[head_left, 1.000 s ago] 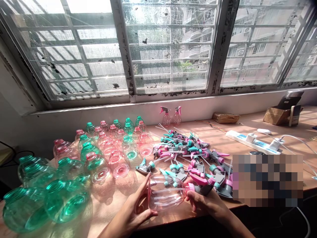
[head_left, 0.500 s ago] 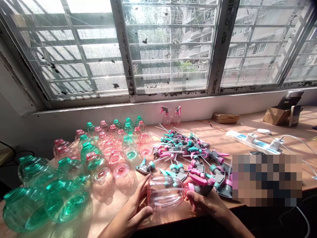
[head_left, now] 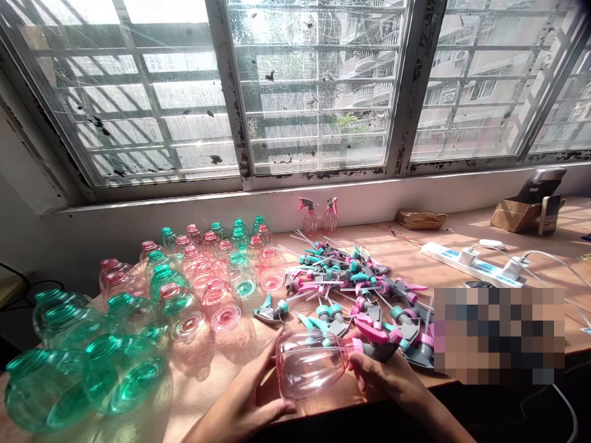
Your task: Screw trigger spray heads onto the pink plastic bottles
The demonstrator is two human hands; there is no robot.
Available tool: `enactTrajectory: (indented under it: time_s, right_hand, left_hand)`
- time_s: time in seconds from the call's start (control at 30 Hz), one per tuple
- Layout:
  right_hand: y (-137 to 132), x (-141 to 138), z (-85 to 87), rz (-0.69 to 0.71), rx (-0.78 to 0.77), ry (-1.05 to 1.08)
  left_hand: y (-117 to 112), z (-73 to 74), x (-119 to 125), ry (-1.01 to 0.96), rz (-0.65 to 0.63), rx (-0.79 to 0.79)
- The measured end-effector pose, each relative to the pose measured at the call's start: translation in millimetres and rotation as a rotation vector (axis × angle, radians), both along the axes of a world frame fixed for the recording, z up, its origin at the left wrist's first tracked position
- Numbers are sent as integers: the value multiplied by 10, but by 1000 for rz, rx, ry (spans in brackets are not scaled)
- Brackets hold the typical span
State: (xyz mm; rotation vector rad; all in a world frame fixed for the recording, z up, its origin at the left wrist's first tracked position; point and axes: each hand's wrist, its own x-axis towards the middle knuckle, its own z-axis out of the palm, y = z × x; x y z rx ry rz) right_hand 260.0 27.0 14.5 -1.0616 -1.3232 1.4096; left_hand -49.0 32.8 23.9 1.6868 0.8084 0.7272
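Note:
A clear pink spray bottle [head_left: 311, 364] lies sideways between my hands near the table's front edge, its base to the left. My left hand [head_left: 263, 381] cups the base end, thumb below and fingers behind. At the neck, my right hand [head_left: 381, 372] grips the pink collar of the trigger sprayer [head_left: 376, 335], whose grey head points right. Just beyond lies a heap of loose trigger sprayers [head_left: 341, 271] in pink, teal and grey. One teal-and-grey sprayer [head_left: 271, 309] rests apart, left of the heap. My right fingertips are partly hidden behind the neck.
Several open green bottles [head_left: 124, 375] and pink bottles [head_left: 221, 304] stand on the left. Two spray bottles with heads [head_left: 311, 218] stand by the wall. A white power strip [head_left: 471, 264], a flat brown packet [head_left: 421, 219] and a cardboard box [head_left: 512, 214] are on the right.
The bottle has turned a little, its base end now slightly lower. My left thumb has shifted slightly right and down along it. My right hand stays at the collar.

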Motion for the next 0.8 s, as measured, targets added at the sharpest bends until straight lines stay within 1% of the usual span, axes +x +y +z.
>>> enactTrajectory:
  time_s: [0.2, 0.33, 0.43, 0.63, 0.8]
  right_hand:
    - [-17, -17, 40, 3, 4, 9]
    - [-51, -51, 110, -30, -3, 36]
    - [-66, -66, 138, -47, -18, 76]
    - [-51, -48, 111, -10, 2, 67]
    - [-39, -30, 95, 4, 11, 39]
  left_hand:
    - [-24, 14, -3, 42, 62, 29]
    - [-40, 29, 13, -10, 29, -4]
    - [-36, 15, 23, -47, 33, -20]
    - [-7, 8, 18, 92, 77, 54]
    - [27, -16, -17, 124, 94, 97]
